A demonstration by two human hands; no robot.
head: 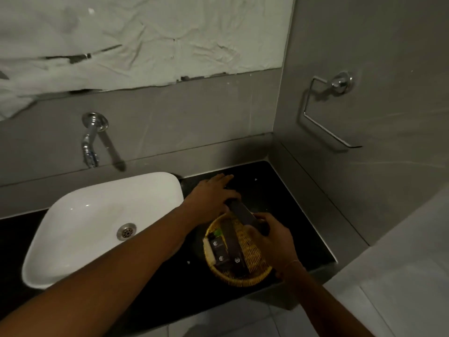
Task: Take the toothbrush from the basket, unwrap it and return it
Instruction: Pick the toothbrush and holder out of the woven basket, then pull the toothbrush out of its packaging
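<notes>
Two bare forearms reach over a black counter (170, 283) to a wicker basket (252, 254).

Right hand (272, 237) and left hand (211, 193) pinch opposite ends of a long dark toothbrush box (244, 214), held just above the basket's far rim; more dark packets (222, 251) lie inside, beside the white sink (97, 215).

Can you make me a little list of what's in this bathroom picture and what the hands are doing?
place: bathroom counter, dark
sink: white, left of the basket
tap: on the wall above the sink
basket: yellow, woven, holds dark packets
long dark packet: held over the basket by both hands
left hand: on the packet's far end
right hand: gripping the near end
wrapper: cannot tell whether it is opened
</notes>
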